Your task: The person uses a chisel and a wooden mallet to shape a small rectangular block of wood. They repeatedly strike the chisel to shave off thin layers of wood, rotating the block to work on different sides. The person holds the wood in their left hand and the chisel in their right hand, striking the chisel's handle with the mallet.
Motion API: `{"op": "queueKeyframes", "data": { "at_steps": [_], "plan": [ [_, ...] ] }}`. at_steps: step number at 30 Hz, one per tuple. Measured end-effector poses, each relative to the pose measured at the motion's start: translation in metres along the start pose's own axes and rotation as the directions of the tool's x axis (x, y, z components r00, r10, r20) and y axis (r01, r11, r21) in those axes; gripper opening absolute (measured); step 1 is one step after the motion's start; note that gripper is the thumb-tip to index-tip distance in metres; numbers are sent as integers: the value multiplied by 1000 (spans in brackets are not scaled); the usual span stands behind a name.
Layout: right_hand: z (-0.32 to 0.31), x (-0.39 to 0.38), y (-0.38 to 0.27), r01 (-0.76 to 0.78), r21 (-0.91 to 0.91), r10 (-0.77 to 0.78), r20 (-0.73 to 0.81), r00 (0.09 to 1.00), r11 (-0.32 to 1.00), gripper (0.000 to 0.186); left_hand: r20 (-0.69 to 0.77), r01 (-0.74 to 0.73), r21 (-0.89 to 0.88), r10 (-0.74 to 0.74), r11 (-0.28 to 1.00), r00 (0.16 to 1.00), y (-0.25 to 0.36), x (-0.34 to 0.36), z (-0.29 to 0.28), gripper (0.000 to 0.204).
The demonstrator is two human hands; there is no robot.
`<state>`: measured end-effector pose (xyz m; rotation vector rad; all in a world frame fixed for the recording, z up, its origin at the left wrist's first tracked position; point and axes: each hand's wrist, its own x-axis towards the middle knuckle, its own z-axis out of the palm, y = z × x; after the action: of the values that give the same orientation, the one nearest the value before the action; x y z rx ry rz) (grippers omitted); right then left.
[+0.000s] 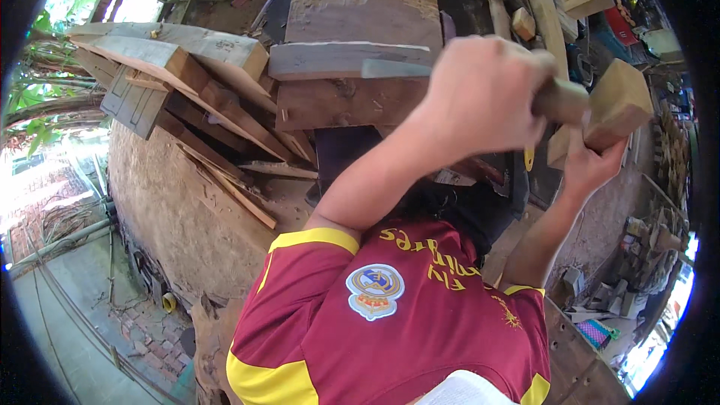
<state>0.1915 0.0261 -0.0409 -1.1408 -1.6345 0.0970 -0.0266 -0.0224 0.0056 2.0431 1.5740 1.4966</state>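
Note:
My left hand (487,94) is closed round a chisel. The chisel's flat grey blade (397,68) points left, and its thick round handle end (562,101) sticks out on the right. In this view the blade overlaps a narrow greyish wooden board (322,61); whether it touches the wood I cannot tell. On the right, my right hand (596,161) is closed on a wooden mallet (622,101) with a blocky head close to the chisel handle. The hand hides the mallet's grip. Behind the narrow board lies a wide wooden slab (364,11), with a brown plank (345,101) in front.
Long timber pieces (195,67) lean in a stack at the left. A hammer (491,0) lies at the back right beside a small wood block (523,24) and a long batten (544,15). Scrap wood (626,285) is heaped on the ground at the far right.

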Motion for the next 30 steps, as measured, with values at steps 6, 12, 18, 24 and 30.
{"op": "queueKeyframes", "data": {
  "at_steps": [6,12,18,24,30],
  "plan": [
    [21,-16,-27,-316,203,231,356,906,927,55,84,-146,-252,172,956,981,28,-31,-12,29],
    [35,-11,-39,130,-25,-99,513,853,991,53,229,-119,-260,181,958,956,34,-70,-48,32],
    [33,-8,-33,167,-127,-73,540,839,978,59,374,199,-220,-106,955,922,8,-115,-77,33],
    [14,-18,-25,94,-289,71,512,856,953,59,354,381,-32,-346,924,869,-14,-146,-77,37],
    [14,-40,-23,260,-436,-29,469,883,862,61,206,362,163,-390,918,897,-20,-122,-74,67]
  ]
}}
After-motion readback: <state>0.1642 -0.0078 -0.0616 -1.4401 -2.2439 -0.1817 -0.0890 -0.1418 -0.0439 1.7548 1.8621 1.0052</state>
